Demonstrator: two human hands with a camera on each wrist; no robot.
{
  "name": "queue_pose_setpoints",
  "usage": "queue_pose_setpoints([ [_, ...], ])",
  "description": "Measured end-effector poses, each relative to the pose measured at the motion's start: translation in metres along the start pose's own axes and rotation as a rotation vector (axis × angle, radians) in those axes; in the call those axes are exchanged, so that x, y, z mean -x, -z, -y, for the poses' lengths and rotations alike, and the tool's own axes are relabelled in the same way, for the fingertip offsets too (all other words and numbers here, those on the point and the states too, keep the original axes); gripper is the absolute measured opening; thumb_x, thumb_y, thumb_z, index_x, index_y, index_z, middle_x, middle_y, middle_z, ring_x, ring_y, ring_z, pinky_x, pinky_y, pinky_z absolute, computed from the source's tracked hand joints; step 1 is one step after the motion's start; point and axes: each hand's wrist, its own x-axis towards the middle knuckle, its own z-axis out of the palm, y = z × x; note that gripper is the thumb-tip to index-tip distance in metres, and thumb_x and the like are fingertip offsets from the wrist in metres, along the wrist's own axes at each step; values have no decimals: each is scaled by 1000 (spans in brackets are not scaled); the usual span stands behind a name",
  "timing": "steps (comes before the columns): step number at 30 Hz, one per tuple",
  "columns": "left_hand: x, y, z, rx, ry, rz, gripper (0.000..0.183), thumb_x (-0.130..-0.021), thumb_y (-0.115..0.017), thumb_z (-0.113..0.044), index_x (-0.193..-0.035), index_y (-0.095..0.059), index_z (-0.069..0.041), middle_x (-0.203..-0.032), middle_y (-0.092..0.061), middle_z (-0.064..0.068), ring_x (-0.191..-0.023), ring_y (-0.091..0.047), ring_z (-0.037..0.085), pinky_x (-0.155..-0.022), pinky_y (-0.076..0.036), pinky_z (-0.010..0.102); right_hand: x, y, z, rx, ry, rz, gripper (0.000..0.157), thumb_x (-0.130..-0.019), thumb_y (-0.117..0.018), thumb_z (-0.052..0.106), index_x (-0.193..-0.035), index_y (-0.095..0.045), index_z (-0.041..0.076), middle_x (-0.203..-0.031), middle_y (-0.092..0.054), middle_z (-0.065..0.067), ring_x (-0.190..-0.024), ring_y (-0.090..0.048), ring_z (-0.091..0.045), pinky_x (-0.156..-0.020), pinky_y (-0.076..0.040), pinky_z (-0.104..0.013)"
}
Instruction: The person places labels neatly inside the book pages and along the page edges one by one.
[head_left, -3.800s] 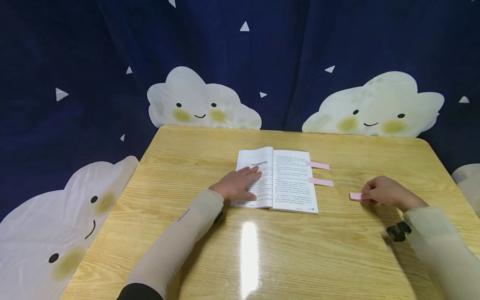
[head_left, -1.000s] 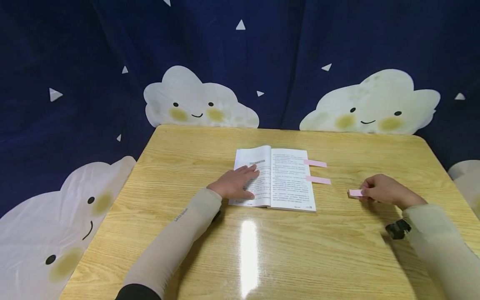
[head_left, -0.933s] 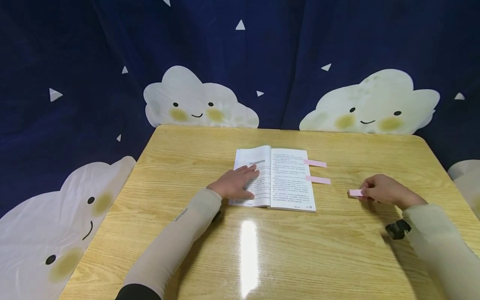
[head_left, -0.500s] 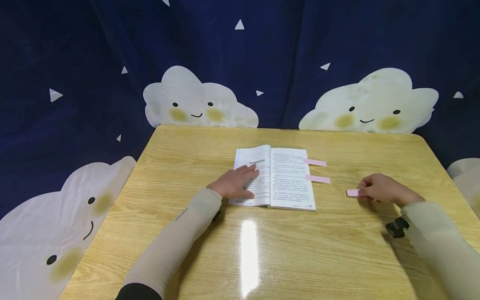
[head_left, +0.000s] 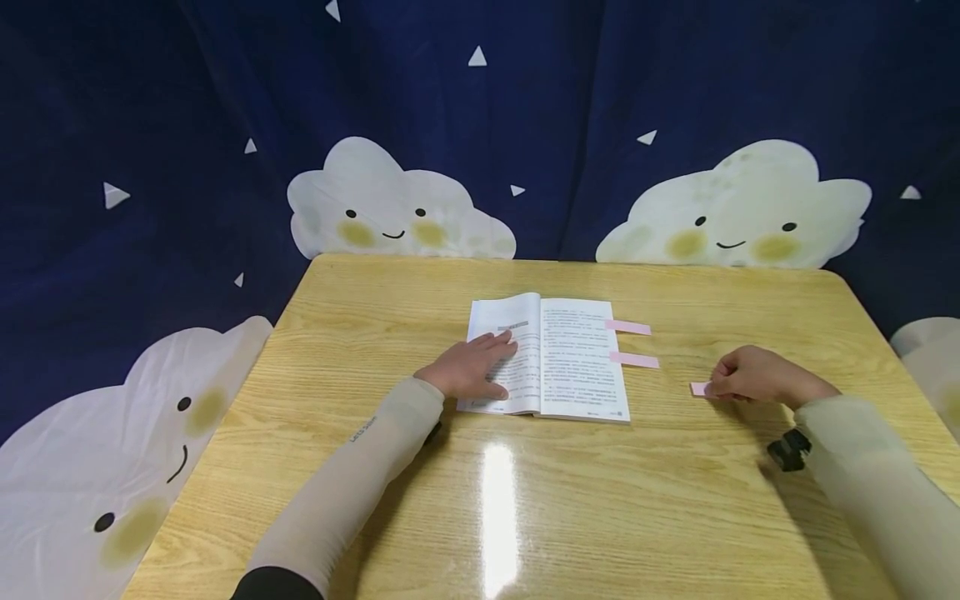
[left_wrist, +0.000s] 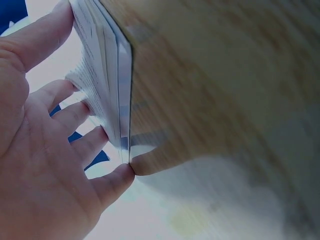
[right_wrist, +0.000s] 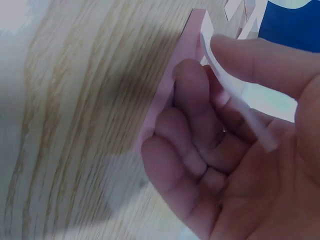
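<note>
An open book [head_left: 581, 358] lies on the table, and my left hand [head_left: 468, 367] rests with spread fingers on its left page. In the left wrist view, the thumb [left_wrist: 42, 37] lies over the page and the little finger touches the book's lower corner. Off to the book's right, my right hand [head_left: 757, 373] is at a small pink sticky-note pad [head_left: 698, 389]. The right wrist view shows a thin strip [right_wrist: 240, 102] bent up from the pad [right_wrist: 172, 85], between the thumb and curled fingers. The fingertips press against the pad's side.
Two pink sticky strips, an upper one [head_left: 628, 327] and a lower one [head_left: 634, 360], stick out past the book's right edge. A wooden table [head_left: 600, 500] carries everything. Behind it hangs a dark blue curtain [head_left: 420, 75] with cloud prints.
The right hand has slid slightly left over the sticky-note pad, and its fingers now cover more of it. The left hand stays on the page; the view has shifted a little.
</note>
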Motion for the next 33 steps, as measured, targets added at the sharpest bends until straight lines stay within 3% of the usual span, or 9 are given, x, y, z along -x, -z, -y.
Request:
queue_pose_setpoints([
  [6, 0, 0, 0, 3, 8, 4, 82, -95, -64, -44, -160, -19, -23, -170, -8, -3, -158, -9, 21, -127, -19, 47, -5, 0, 2, 72, 42, 7, 31, -91, -65, 23, -64, -55, 12, -55, -43, 7, -52, -37, -9, -52, -34, -25],
  [14, 0, 0, 1, 3, 11, 5, 82, -95, -64, -45, -160, -19, -24, -169, -7, -4, -158, -9, 21, -127, -19, 48, -5, 1, 2, 60, 55, 4, 20, -92, -62, 18, -75, -62, 7, -61, -53, 4, -54, -42, -9, -52, -36, -25],
  [33, 0, -1, 2, 4, -3, 1, 82, -95, -63, -45, -161, -18, -24, -170, -7, -3, -158, -8, 22, -126, -19, 49, -1, 1, 2, 41, 33, 13, 19, -93, -58, 17, -81, -62, 3, -67, -55, 2, -57, -44, -9, -52, -37, -25],
])
